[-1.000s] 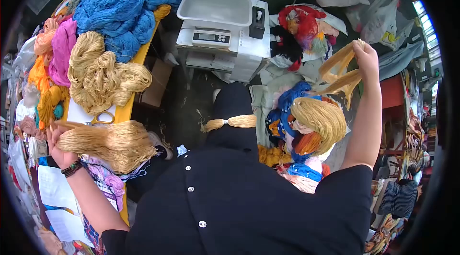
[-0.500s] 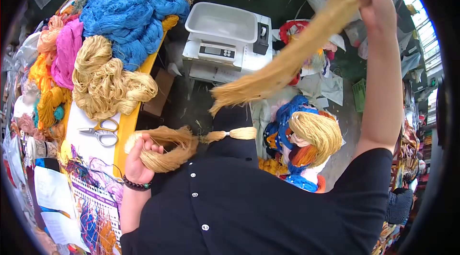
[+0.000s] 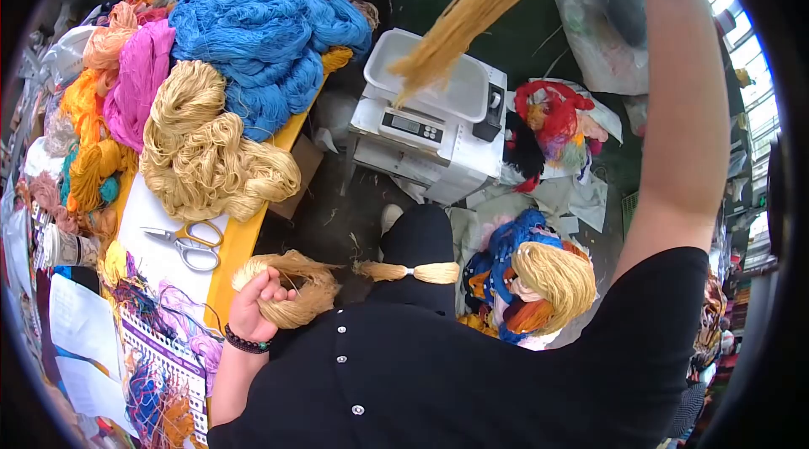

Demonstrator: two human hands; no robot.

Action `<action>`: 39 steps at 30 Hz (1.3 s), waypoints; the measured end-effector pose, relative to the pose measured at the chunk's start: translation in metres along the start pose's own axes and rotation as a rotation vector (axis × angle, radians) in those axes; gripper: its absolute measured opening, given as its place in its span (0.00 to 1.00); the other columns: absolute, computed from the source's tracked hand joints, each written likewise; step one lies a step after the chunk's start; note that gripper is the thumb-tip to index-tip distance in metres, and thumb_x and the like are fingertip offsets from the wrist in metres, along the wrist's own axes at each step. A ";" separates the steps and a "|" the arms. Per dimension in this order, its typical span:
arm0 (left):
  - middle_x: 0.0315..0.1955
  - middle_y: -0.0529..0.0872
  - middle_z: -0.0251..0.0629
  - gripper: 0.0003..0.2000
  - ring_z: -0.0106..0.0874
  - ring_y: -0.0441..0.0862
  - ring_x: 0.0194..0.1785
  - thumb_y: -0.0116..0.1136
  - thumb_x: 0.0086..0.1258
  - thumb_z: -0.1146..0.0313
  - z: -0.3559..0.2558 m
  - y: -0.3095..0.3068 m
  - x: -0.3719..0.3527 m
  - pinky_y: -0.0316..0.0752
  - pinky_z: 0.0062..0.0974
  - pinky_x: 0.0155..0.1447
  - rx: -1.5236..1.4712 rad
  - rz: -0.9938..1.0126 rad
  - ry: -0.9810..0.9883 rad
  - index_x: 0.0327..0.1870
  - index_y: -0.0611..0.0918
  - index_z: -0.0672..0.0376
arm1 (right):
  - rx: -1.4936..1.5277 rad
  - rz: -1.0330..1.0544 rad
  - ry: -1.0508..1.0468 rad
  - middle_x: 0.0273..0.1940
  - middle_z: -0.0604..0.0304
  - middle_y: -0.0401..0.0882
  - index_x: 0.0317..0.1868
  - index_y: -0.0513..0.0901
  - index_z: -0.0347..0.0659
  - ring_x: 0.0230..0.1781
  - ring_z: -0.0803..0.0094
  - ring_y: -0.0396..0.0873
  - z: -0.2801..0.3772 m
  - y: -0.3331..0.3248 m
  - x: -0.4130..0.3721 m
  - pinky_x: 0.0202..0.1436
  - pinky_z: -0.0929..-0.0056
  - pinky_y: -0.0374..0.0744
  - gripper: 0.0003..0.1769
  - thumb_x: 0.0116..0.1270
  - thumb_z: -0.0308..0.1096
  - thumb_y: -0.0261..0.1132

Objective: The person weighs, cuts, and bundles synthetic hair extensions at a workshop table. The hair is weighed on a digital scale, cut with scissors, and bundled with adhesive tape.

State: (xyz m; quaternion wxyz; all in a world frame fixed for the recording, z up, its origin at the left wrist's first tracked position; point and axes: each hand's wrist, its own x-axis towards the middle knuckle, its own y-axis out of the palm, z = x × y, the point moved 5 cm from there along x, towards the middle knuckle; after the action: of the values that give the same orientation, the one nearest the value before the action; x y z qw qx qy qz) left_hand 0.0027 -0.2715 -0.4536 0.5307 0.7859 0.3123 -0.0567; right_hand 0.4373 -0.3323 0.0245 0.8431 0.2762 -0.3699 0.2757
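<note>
My left hand (image 3: 255,306) is closed around a looped skein of tan yarn (image 3: 305,289), held low in front of my body on the left. My right arm (image 3: 687,103) stretches up to the top edge, and its hand is cut off there. A long bundle of straw-coloured yarn (image 3: 484,6) hangs slanting from the top edge, its loose frayed end over the scale. Across my dark-clad lap lies a small yarn bundle (image 3: 434,273) with a pale band around its middle.
A scale with a white tray (image 3: 472,103) stands ahead. On the yellow-edged table at left are a beige yarn heap (image 3: 211,154), blue yarn (image 3: 253,36), scissors (image 3: 192,242) and a thread card (image 3: 168,356). More coloured skeins (image 3: 552,280) lie to my right.
The long yarn bundle has moved up and away from my lap, and my right hand has gone out of view at the top. My left hand keeps its skein, slightly lower in view.
</note>
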 end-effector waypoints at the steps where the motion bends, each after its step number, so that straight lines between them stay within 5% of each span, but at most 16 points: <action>1: 0.18 0.73 0.23 0.09 0.23 0.78 0.30 0.46 0.74 0.67 0.000 -0.002 0.001 0.75 0.34 0.53 0.005 -0.009 -0.003 0.41 0.79 0.58 | -0.002 -0.070 0.000 0.20 0.68 0.66 0.31 0.71 0.43 0.17 0.78 0.64 -0.009 0.003 -0.010 0.20 0.80 0.66 0.13 0.74 0.37 0.49; 4: 0.18 0.73 0.23 0.09 0.23 0.78 0.29 0.47 0.73 0.67 -0.001 -0.006 0.006 0.74 0.34 0.52 0.013 -0.035 -0.015 0.42 0.80 0.59 | -0.116 -0.062 -0.014 0.22 0.63 0.69 0.29 0.71 0.43 0.18 0.74 0.68 -0.074 -0.042 -0.010 0.20 0.77 0.68 0.14 0.73 0.39 0.50; 6: 0.17 0.72 0.22 0.10 0.23 0.77 0.28 0.47 0.73 0.66 0.000 -0.009 0.009 0.74 0.34 0.51 0.025 -0.066 -0.041 0.44 0.80 0.59 | -0.070 0.047 0.324 0.20 0.65 0.67 0.28 0.70 0.44 0.15 0.75 0.63 -0.135 -0.043 -0.051 0.17 0.77 0.65 0.14 0.74 0.38 0.49; 8: 0.16 0.71 0.23 0.10 0.23 0.75 0.26 0.48 0.71 0.67 -0.003 -0.001 0.012 0.74 0.34 0.51 0.032 -0.065 -0.053 0.45 0.79 0.60 | -0.608 0.244 0.557 0.38 0.61 0.82 0.44 0.81 0.38 0.38 0.71 0.78 -0.254 -0.105 -0.096 0.47 0.71 0.75 0.12 0.67 0.38 0.60; 9: 0.14 0.69 0.24 0.11 0.24 0.73 0.24 0.50 0.70 0.67 -0.004 0.005 0.012 0.74 0.34 0.51 0.035 -0.059 -0.065 0.47 0.79 0.60 | -0.661 0.327 0.593 0.40 0.63 0.82 0.48 0.81 0.39 0.40 0.73 0.78 -0.278 -0.113 -0.118 0.48 0.71 0.75 0.15 0.67 0.39 0.61; 12: 0.14 0.68 0.23 0.12 0.22 0.70 0.22 0.50 0.70 0.65 -0.007 0.017 0.011 0.74 0.34 0.51 -0.093 -0.016 -0.094 0.51 0.79 0.56 | -1.224 0.657 0.310 0.42 0.46 0.82 0.43 0.81 0.40 0.44 0.50 0.80 -0.313 -0.118 -0.198 0.47 0.57 0.77 0.14 0.61 0.39 0.58; 15: 0.12 0.64 0.22 0.16 0.20 0.71 0.22 0.49 0.71 0.63 -0.013 -0.007 0.009 0.76 0.34 0.51 -0.109 0.031 -0.011 0.57 0.76 0.54 | -1.622 0.873 0.372 0.46 0.50 0.80 0.38 0.81 0.39 0.51 0.55 0.76 -0.289 -0.101 -0.283 0.54 0.54 0.71 0.11 0.55 0.29 0.56; 16: 0.24 0.79 0.28 0.14 0.25 0.79 0.31 0.50 0.71 0.63 -0.018 -0.007 0.011 0.77 0.35 0.53 -0.121 0.155 0.012 0.53 0.79 0.56 | -1.610 0.842 0.261 0.48 0.52 0.79 0.37 0.81 0.40 0.55 0.57 0.73 -0.285 -0.103 -0.307 0.57 0.54 0.69 0.11 0.54 0.28 0.56; 17: 0.24 0.79 0.28 0.14 0.25 0.79 0.31 0.50 0.71 0.63 -0.017 -0.008 0.010 0.77 0.35 0.53 -0.120 0.155 0.006 0.53 0.79 0.56 | -1.597 0.795 0.156 0.50 0.53 0.77 0.36 0.81 0.41 0.57 0.57 0.71 -0.281 -0.105 -0.325 0.59 0.53 0.66 0.10 0.53 0.29 0.57; 19: 0.51 0.81 0.40 0.13 0.33 0.80 0.50 0.49 0.71 0.63 -0.019 0.000 0.009 0.76 0.38 0.56 0.067 -0.018 0.043 0.48 0.81 0.58 | -1.618 0.730 -0.003 0.54 0.53 0.74 0.38 0.80 0.41 0.60 0.56 0.67 -0.273 -0.106 -0.349 0.63 0.50 0.62 0.11 0.53 0.32 0.61; 20: 0.67 0.66 0.44 0.13 0.39 0.71 0.64 0.49 0.71 0.63 -0.016 0.005 0.013 0.74 0.40 0.59 0.028 0.081 0.014 0.48 0.81 0.60 | -1.628 0.725 0.002 0.54 0.53 0.74 0.38 0.80 0.41 0.60 0.56 0.67 -0.267 -0.104 -0.355 0.63 0.50 0.62 0.11 0.53 0.32 0.61; 23: 0.65 0.69 0.43 0.13 0.37 0.70 0.64 0.49 0.71 0.64 -0.006 0.016 0.020 0.72 0.41 0.60 0.129 0.037 -0.008 0.48 0.80 0.60 | -1.501 0.398 0.091 0.55 0.51 0.73 0.50 0.76 0.41 0.57 0.53 0.70 -0.222 -0.093 -0.356 0.60 0.53 0.66 0.24 0.52 0.35 0.69; 26: 0.46 0.83 0.46 0.13 0.39 0.79 0.53 0.51 0.68 0.69 0.001 0.013 0.028 0.71 0.38 0.61 0.312 -0.042 0.094 0.50 0.77 0.66 | -1.000 0.272 0.251 0.37 0.50 0.81 0.40 0.81 0.37 0.39 0.56 0.80 -0.178 -0.061 -0.385 0.43 0.66 0.78 0.12 0.56 0.31 0.67; 29: 0.32 0.85 0.44 0.17 0.35 0.82 0.46 0.51 0.66 0.74 0.004 0.057 0.026 0.72 0.31 0.57 0.584 -0.036 0.202 0.55 0.73 0.69 | -0.378 0.575 0.870 0.30 0.58 0.81 0.32 0.83 0.36 0.32 0.72 0.79 -0.137 0.004 -0.444 0.38 0.72 0.77 0.09 0.62 0.34 0.66; 33: 0.55 0.77 0.39 0.20 0.27 0.76 0.55 0.52 0.68 0.80 0.017 0.078 0.028 0.70 0.25 0.60 0.562 0.037 0.240 0.62 0.71 0.65 | 0.061 0.640 1.117 0.32 0.60 0.79 0.40 0.81 0.30 0.30 0.78 0.77 -0.111 0.039 -0.474 0.35 0.78 0.76 0.11 0.67 0.32 0.61; 39: 0.54 0.77 0.38 0.22 0.27 0.76 0.54 0.53 0.67 0.79 0.029 0.084 0.018 0.71 0.24 0.59 0.529 0.072 0.277 0.64 0.68 0.67 | 0.121 0.618 1.217 0.31 0.62 0.77 0.40 0.79 0.30 0.27 0.81 0.75 -0.104 0.038 -0.485 0.30 0.79 0.75 0.10 0.68 0.31 0.60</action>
State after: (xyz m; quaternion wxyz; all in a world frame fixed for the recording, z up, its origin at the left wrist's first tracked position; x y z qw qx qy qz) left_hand 0.0701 -0.3091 -0.4067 0.2616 0.9077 0.3280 -0.0096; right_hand 0.1828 -0.3628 -0.4018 0.7665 0.0004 0.1241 0.6302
